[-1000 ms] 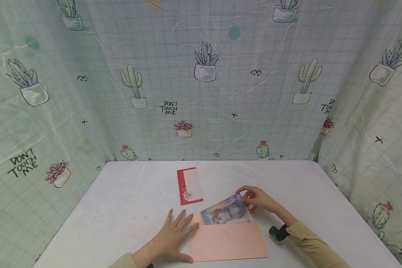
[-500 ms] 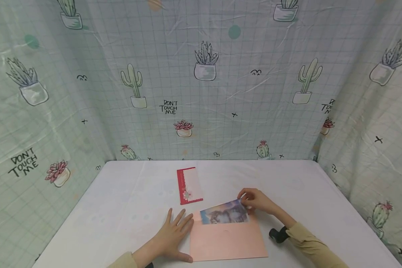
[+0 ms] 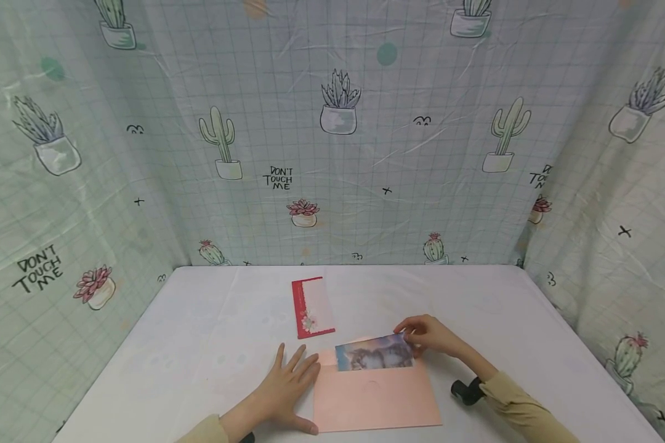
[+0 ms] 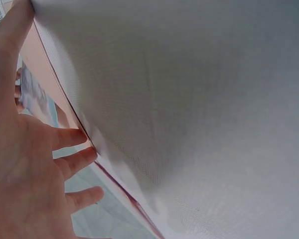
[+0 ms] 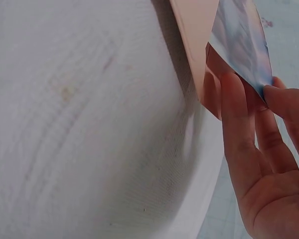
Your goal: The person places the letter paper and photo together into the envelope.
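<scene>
A pink envelope [image 3: 374,403] lies at the front middle of the table, its pocket facing up. A picture card [image 3: 374,355] in blue and purple tones sits partly inside, its lower part hidden in the pocket. My right hand [image 3: 429,335] pinches the card's upper right corner; in the right wrist view, thumb and fingers [image 5: 234,94] meet at that corner. My left hand [image 3: 282,391] lies with fingers spread along the envelope's left edge, and the left wrist view has its fingertips [image 4: 92,153] right at that edge.
Behind the envelope lies a red and white card [image 3: 314,307] with a flower print. The white table [image 3: 221,307] meets a curtain [image 3: 343,172] printed with cacti at the back and sides. A black wrist device [image 3: 465,392] is by the right sleeve.
The picture card has slid down deeper into the envelope and turned more level, with the right hand lowering along with it. My left hand has stayed in place.
</scene>
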Available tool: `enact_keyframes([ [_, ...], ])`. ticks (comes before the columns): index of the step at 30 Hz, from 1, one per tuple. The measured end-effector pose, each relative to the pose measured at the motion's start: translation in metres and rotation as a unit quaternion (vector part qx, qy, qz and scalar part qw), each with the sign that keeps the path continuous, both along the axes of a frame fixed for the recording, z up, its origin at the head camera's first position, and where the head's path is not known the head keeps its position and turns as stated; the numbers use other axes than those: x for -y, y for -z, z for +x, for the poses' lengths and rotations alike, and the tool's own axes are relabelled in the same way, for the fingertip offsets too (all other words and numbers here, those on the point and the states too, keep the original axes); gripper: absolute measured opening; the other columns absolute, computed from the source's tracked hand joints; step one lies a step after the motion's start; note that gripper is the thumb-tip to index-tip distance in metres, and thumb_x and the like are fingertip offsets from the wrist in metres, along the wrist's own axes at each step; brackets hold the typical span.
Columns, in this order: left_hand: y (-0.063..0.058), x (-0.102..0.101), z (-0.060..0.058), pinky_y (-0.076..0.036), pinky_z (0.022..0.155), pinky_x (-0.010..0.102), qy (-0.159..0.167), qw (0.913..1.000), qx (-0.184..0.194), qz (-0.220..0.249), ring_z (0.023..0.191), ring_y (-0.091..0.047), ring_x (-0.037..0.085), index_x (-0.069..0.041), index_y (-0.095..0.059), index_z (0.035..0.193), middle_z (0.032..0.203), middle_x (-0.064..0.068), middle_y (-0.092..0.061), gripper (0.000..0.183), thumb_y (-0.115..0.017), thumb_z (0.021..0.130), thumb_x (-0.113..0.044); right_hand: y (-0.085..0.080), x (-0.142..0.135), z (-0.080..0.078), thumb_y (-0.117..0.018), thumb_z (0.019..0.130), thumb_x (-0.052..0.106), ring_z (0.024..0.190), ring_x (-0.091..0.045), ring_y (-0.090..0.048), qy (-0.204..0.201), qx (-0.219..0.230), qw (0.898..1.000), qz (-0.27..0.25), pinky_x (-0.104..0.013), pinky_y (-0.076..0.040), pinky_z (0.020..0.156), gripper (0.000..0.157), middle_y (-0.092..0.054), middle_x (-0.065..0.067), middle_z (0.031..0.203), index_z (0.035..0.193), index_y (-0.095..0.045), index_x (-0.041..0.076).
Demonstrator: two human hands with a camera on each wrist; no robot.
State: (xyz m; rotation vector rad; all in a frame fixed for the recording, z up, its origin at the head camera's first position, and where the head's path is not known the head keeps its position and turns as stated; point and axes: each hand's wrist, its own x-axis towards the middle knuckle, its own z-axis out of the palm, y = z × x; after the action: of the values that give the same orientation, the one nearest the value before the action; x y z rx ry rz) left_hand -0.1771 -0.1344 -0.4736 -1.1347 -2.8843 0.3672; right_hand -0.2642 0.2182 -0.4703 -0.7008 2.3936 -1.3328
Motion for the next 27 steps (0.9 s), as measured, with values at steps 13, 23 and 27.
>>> enact_keyframes([
  [13,-0.0017,-0.0009,-0.0007,-0.021,0.099,0.064,-0.002,0.9999,-0.004,-0.012,0.133,-0.025,0.034,-0.014,-0.038,0.134,0.142,0.004,-0.035,0.103,-0.035,0.061,-0.086,-0.0048,-0.0042,-0.0007,-0.053,0.087,0.007,0.061,-0.016,-0.058,-0.025,0.041,0.999,0.003,-0.035,-0.054,0.055,0.022,-0.062,-0.021,0.100,0.105,-0.062,-0.001],
  [23,-0.0024,-0.0015,-0.0016,-0.021,0.099,0.065,-0.002,0.9998,-0.006,-0.017,0.134,-0.025,0.033,-0.014,-0.038,0.134,0.142,0.003,-0.035,0.103,-0.036,0.061,-0.086,-0.0054,-0.0022,-0.0017,-0.055,0.086,0.008,0.068,-0.014,-0.055,-0.050,0.039,0.997,0.045,-0.034,-0.055,0.058,0.019,-0.063,-0.015,0.096,0.100,-0.066,0.002],
  [27,-0.0024,-0.0020,-0.0005,-0.021,0.098,0.065,0.000,0.9998,-0.007,-0.016,0.133,-0.025,0.034,-0.014,-0.038,0.134,0.142,0.003,-0.035,0.103,-0.036,0.061,-0.086,-0.0037,-0.0013,-0.0007,-0.056,0.085,0.008,0.066,-0.014,-0.057,-0.053,0.030,0.996,0.061,-0.031,-0.054,0.056,0.018,-0.064,-0.013,0.098,0.098,-0.067,0.004],
])
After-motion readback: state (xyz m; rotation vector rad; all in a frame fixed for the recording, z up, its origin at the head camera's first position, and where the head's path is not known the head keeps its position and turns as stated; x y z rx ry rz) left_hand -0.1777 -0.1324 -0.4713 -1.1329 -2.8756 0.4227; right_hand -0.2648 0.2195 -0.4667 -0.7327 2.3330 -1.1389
